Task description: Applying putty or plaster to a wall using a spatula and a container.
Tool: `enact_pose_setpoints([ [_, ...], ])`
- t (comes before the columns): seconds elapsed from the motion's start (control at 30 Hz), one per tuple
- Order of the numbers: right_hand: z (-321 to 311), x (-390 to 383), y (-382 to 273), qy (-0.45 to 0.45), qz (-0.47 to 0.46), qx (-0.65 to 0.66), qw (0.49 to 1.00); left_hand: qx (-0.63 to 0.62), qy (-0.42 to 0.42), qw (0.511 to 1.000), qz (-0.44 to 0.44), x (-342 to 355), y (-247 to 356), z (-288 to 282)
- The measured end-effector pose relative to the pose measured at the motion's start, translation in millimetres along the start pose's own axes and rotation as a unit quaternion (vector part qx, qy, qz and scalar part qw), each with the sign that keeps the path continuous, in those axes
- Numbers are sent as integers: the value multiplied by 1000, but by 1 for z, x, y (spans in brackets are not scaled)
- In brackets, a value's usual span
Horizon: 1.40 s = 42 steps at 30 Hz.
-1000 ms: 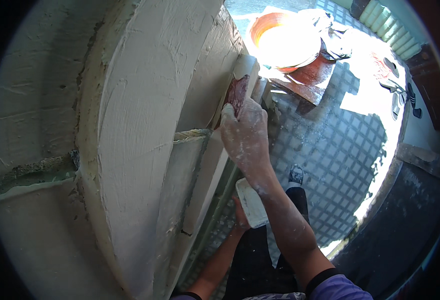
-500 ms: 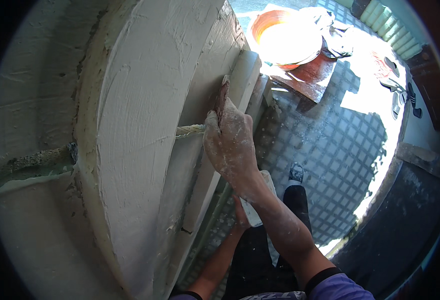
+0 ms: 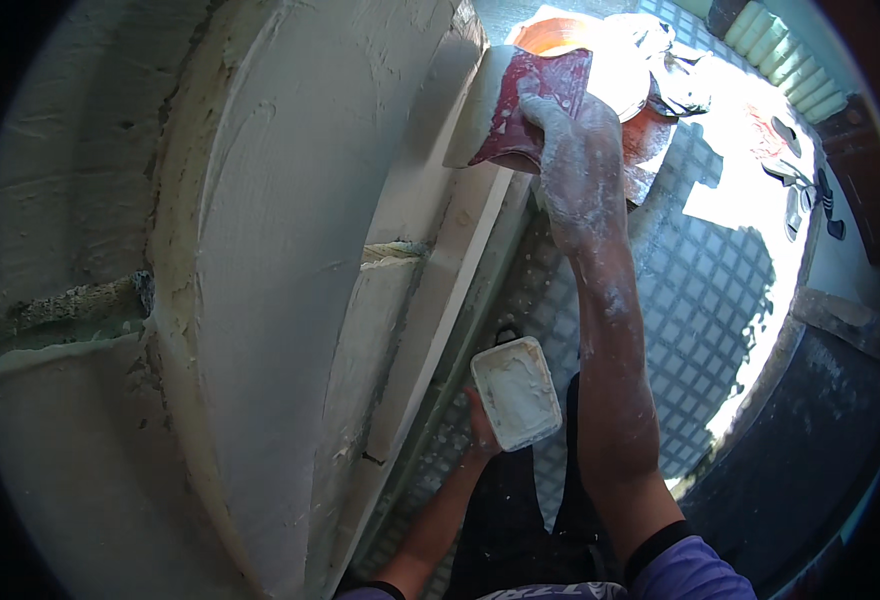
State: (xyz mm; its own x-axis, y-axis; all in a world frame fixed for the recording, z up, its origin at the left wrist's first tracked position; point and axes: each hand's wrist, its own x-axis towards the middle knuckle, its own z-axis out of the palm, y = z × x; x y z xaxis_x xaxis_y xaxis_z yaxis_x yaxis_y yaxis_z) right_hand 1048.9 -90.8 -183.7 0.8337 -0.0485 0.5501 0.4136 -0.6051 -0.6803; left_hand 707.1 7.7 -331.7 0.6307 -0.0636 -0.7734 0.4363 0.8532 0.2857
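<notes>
My right hand, dusted with white, grips a wide putty spreader that has a red body and a pale blade. The blade's edge lies close to the ledge of the plastered wall; whether it touches is unclear. Lower down, my left hand holds a small rectangular tub by its left side, the fingers partly hidden beneath it. Smooth white putty fills the tub. A rough groove crosses the recess between the wall face and the ledge.
An orange basin stands in bright sun on a reddish stand ahead. Crumpled dark and pale plastic lies next to it. Several sandals rest on the tiled floor at right. Another groove runs across the wall at left.
My right hand has swung up and right off the recess, turning the spreader so its broad face shows. The tub, partly hidden behind my forearm before, is now in full view.
</notes>
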Motion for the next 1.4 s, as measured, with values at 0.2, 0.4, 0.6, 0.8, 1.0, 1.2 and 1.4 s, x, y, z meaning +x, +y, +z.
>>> enact_pose_setpoints([
  [0.2,40,-7,12,-50,-35,-55,997,-16,23,999,-32,4,-5,8],
  [0.4,-46,35,-47,-59,287,325,899,29,25,999,21,-1,2,14],
  [0.6,-6,-11,-83,-35,86,282,955,52,33,998,5,9,-4,-19],
  [0.8,-28,-32,-35,-19,96,404,909,77,-41,996,6,7,-1,-2],
  [1.0,24,3,-31,31,98,370,923,31,-14,999,-17,17,-11,15],
  [1.2,-27,-82,-69,-142,-9,451,881,110,-30,993,6,20,-24,-40],
  [1.4,-6,-55,-35,-5,137,435,890,-178,-160,970,-39,22,-23,-15],
])
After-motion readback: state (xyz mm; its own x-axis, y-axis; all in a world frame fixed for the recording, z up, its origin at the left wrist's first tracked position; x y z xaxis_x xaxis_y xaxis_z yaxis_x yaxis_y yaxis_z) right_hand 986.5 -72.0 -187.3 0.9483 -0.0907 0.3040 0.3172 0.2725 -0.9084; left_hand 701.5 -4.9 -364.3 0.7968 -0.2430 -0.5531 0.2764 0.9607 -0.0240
